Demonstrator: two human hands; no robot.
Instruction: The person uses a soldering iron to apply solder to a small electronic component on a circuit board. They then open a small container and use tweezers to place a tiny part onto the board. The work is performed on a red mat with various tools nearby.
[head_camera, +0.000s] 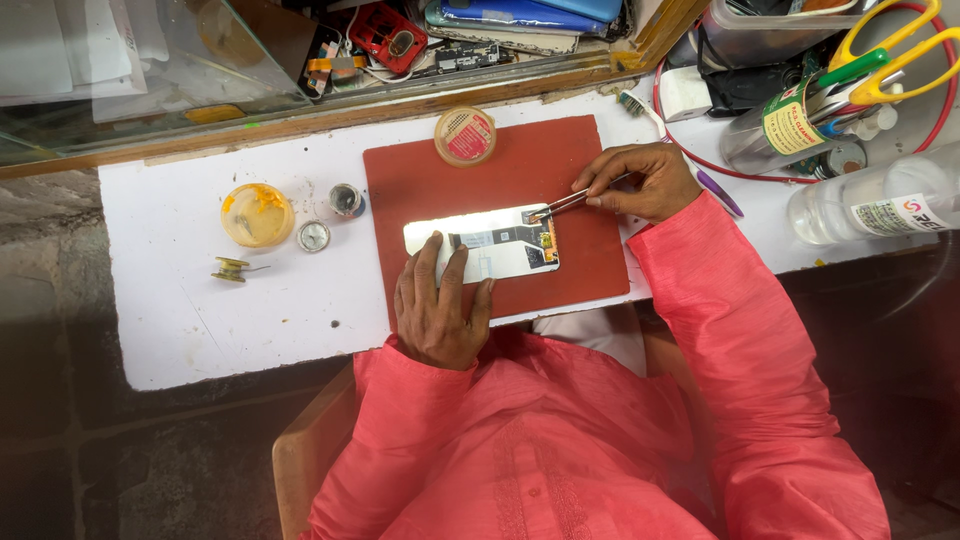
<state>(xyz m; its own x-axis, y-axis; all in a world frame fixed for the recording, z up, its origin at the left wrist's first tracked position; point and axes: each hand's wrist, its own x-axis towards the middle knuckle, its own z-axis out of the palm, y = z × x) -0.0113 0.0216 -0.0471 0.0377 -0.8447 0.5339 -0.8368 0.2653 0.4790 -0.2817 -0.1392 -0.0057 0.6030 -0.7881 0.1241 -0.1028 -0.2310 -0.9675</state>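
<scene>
Two hands at an opened phone (485, 245) lying centred on a red mat (420, 175), bare mat margin all round. Left hand (440, 305) presses flat on its near edge, grasping nothing. Right hand (640, 180) pinches slim metal tweezers (565, 203), tips at the phone's upper right corner.

To my left on the desk (180, 330) sit a yellow tub (257, 214), two small tins (346, 200) and a wire spool (231, 269); yellow-handled scissors (890, 55) and a clear bottle (880, 205) stand right.
</scene>
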